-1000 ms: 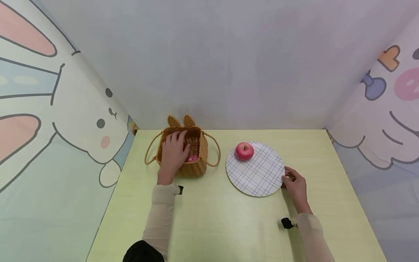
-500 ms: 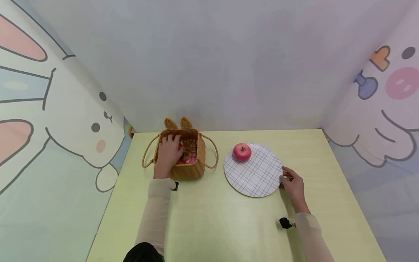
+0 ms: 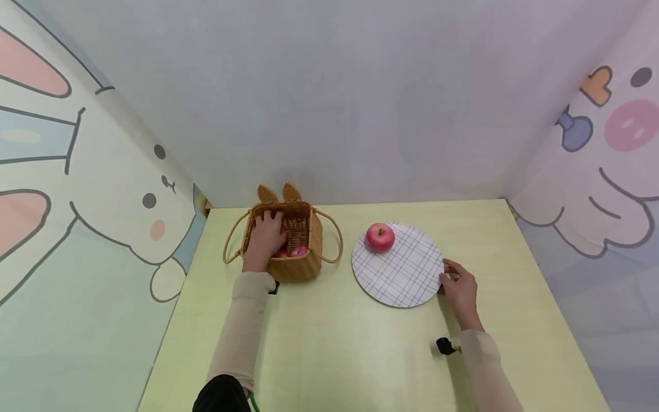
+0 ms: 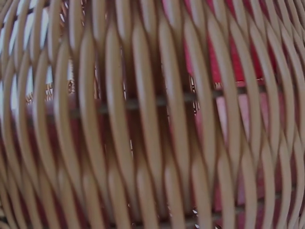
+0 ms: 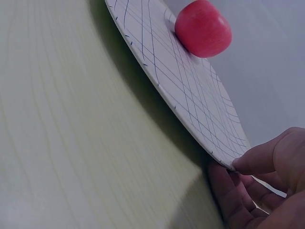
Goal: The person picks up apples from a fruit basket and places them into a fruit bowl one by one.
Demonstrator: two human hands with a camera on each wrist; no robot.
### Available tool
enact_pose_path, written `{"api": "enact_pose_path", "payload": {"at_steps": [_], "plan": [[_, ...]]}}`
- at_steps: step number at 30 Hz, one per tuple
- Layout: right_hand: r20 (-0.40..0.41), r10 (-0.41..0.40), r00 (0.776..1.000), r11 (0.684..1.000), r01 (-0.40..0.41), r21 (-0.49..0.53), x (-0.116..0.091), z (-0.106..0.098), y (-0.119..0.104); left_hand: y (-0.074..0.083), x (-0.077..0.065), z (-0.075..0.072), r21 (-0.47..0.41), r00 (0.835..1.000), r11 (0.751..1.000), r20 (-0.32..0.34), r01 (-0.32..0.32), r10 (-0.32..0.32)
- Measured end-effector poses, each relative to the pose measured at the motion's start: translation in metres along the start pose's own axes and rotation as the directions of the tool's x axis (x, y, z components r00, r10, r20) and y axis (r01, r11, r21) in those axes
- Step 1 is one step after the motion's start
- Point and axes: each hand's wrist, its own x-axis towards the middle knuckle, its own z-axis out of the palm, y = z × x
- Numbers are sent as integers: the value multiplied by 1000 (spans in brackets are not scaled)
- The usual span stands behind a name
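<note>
My left hand (image 3: 264, 237) reaches down into a wicker basket (image 3: 298, 270) with two ear shapes on its back rim. Its fingers curl over a red, fruit-like thing (image 3: 282, 229), mostly covered by the hand. A pink thing (image 3: 300, 250) lies lower in the basket, beside another bit of red. Close wicker weave (image 4: 143, 95) fills the left wrist view, with red and pink showing through the gaps. With thumb on top and fingers beneath, my right hand (image 3: 460, 292) pinches the right rim of a round checked plate (image 3: 407, 277). On that plate's upper left sits a red apple (image 5: 202, 28).
Basket and plate stand side by side on a pale yellow-green table (image 3: 350, 355). Two looped handles (image 3: 336, 229) stick out from the basket's sides. A grey wall (image 3: 360, 114) rises behind the table, with cartoon-printed panels on both sides.
My left hand has sunk lower into the basket and closed round the red thing. The right hand keeps its pinch on the plate's rim. The head view has shifted slightly.
</note>
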Motion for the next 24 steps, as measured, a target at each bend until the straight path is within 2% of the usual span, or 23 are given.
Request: {"api": "enact_pose_path", "payload": {"at_steps": [6,14,20,24], "plan": [[6,-1,1000,999,2,-38,1,-3,-5,2,0,-2,25,1000,1000,21,4,-5],[24,-5,1000,1000,5,-5,-1,-5,-2,-1,3,3,43,997,999,73,-1,-2],[29,13,1000,1000,-12,-5,1,-6,-4,-2,6,1,42,996,999,89,-11,8],[33,27,999,1000,-27,2,1,-6,-5,-1,8,0,61,992,998,129,-3,-4]]}}
